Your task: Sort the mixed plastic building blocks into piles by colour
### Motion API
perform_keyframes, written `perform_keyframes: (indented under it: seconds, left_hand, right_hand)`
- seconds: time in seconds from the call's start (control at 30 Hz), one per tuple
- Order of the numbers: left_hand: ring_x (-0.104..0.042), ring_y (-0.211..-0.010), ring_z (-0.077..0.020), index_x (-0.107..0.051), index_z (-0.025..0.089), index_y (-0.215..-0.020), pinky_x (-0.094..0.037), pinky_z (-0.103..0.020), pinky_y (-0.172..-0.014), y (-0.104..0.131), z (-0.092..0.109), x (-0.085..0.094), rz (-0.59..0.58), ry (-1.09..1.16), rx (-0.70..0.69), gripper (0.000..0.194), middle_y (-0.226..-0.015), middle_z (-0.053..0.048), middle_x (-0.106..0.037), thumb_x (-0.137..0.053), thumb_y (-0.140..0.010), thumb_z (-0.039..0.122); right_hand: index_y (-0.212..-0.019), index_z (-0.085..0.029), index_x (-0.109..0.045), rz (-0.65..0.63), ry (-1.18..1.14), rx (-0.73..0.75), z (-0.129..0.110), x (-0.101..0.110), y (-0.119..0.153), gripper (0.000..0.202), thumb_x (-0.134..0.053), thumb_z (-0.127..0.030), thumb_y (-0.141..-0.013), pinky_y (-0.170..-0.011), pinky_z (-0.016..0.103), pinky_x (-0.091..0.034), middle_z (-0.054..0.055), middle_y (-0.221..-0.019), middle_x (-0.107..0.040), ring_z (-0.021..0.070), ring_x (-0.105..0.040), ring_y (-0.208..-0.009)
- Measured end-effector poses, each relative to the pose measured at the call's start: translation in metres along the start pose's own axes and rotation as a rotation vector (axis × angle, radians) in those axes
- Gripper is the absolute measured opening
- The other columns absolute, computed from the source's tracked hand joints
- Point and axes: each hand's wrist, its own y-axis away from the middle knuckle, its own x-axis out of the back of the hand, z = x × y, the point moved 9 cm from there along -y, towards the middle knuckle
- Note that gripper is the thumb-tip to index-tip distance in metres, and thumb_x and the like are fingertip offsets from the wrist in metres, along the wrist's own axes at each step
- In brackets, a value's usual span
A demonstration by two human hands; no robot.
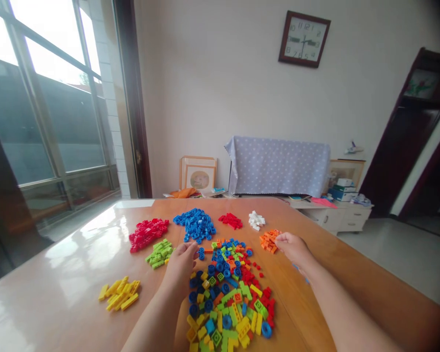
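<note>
My left hand (185, 256) is closed in a pinch between the green brick pile (160, 253) and the mixed heap of bricks (229, 298). Small blue pieces (201, 253) lie right by its fingertips, and what the fingers hold is hidden. At the right, my right hand (294, 248) pinches an orange brick at the edge of the orange pile (269, 241). The mixed heap between my forearms has blue round pieces and red, green, yellow and orange bricks.
Sorted piles stand around the heap: yellow bricks (120, 294), dark pinkish-red bricks (147, 233), blue pieces (196, 224), red bricks (231, 221) and white bricks (256, 220). They lie on a glossy wooden table (77, 254). Beyond its far edge is a white cabinet (346, 218).
</note>
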Motion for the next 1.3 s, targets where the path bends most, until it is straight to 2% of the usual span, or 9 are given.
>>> perform_keyframes:
  seconds: [0.1,0.23,0.53,0.67,0.77,0.87,1.0,1.1,1.3]
  left_hand:
    - [-0.063,-0.096,-0.0263,-0.064,0.017,-0.092,-0.045,-0.035,-0.077,0.001,0.003,0.0,-0.012,-0.019,-0.017,0.048,-0.094,-0.01,-0.069,-0.069,-0.067,0.058]
    - [-0.064,-0.096,-0.027,-0.063,0.017,-0.09,-0.044,-0.034,-0.075,0.0,0.004,0.002,0.0,-0.045,-0.032,0.047,-0.091,-0.009,-0.069,-0.07,-0.067,0.058]
    - [-0.064,-0.096,-0.0266,-0.064,0.018,-0.089,-0.045,-0.034,-0.074,-0.001,0.001,0.003,0.005,-0.048,-0.016,0.046,-0.094,-0.01,-0.07,-0.069,-0.067,0.058]
    - [-0.065,-0.092,-0.0256,-0.065,0.017,-0.089,-0.046,-0.032,-0.072,-0.001,0.003,0.006,0.029,-0.042,-0.03,0.047,-0.094,-0.011,-0.07,-0.07,-0.067,0.057]
    - [-0.064,-0.087,-0.0229,-0.065,0.016,-0.088,-0.046,-0.03,-0.068,-0.003,0.002,0.008,0.053,-0.062,-0.049,0.041,-0.089,-0.009,-0.069,-0.067,-0.07,0.054]
    - [-0.061,-0.073,-0.0192,-0.065,0.016,-0.088,-0.044,-0.027,-0.061,-0.004,0.002,0.009,0.085,-0.139,-0.11,0.039,-0.08,-0.007,-0.067,-0.066,-0.072,0.051]
    - [-0.055,-0.061,-0.0153,-0.067,0.017,-0.084,-0.04,-0.025,-0.058,-0.004,0.006,0.003,0.1,-0.277,-0.236,0.032,-0.07,-0.003,-0.063,-0.066,-0.073,0.046]
    - [-0.056,-0.065,-0.0161,-0.068,0.019,-0.084,-0.04,-0.025,-0.062,-0.001,0.011,-0.005,0.057,-0.352,-0.318,0.026,-0.073,-0.003,-0.065,-0.064,-0.076,0.043]
    - [-0.059,-0.072,-0.0181,-0.069,0.021,-0.083,-0.039,-0.025,-0.068,0.011,0.02,-0.006,0.081,-0.469,-0.392,0.019,-0.078,-0.003,-0.069,-0.064,-0.078,0.038]
  right_hand:
    - [-0.084,-0.017,-0.068,0.018,0.044,-0.016,0.014,0.0,-0.01,0.02,-0.064,-0.029,-0.068,-0.067,0.025,-0.046,0.005,-0.081,-0.073,0.0171,-0.064,-0.074]
    - [-0.088,-0.016,-0.071,0.0,0.066,-0.039,0.021,-0.006,-0.017,0.024,-0.064,-0.026,-0.068,-0.069,0.025,-0.047,0.006,-0.088,-0.075,0.0186,-0.067,-0.079]
    - [-0.095,-0.014,-0.071,-0.074,0.037,-0.08,0.017,-0.008,-0.009,0.027,-0.058,-0.024,-0.074,-0.062,0.022,-0.048,0.006,-0.081,-0.075,0.0156,-0.067,-0.072]
    - [-0.093,-0.016,-0.068,-0.063,0.048,-0.026,-0.001,-0.007,0.002,0.023,-0.056,-0.029,-0.078,-0.062,0.023,-0.046,0.004,-0.079,-0.072,0.0157,-0.064,-0.071]
    - [-0.082,-0.019,-0.065,-0.061,0.142,0.131,-0.036,-0.015,0.023,0.022,-0.053,-0.037,-0.083,-0.06,0.023,-0.042,0.001,-0.069,-0.066,0.0156,-0.059,-0.066]
    - [-0.075,-0.02,-0.061,-0.185,0.253,0.309,-0.08,-0.038,0.059,0.026,-0.049,-0.039,-0.087,-0.058,0.024,-0.037,-0.001,-0.065,-0.062,0.0145,-0.055,-0.063]
    - [-0.073,-0.021,-0.06,-0.471,0.457,0.448,-0.118,-0.066,0.113,0.025,-0.051,-0.038,-0.089,-0.055,0.024,-0.028,-0.002,-0.065,-0.062,0.0129,-0.051,-0.059]
    - [-0.066,-0.02,-0.056,-0.563,0.625,0.476,-0.121,-0.067,0.129,0.029,-0.055,-0.039,-0.087,-0.053,0.026,-0.022,0.0,-0.063,-0.06,0.0123,-0.047,-0.057]
    - [-0.064,-0.019,-0.055,-0.557,0.707,0.424,-0.101,-0.058,0.114,0.023,-0.055,-0.031,-0.084,-0.054,0.027,-0.02,0.002,-0.064,-0.059,0.0127,-0.044,-0.055]
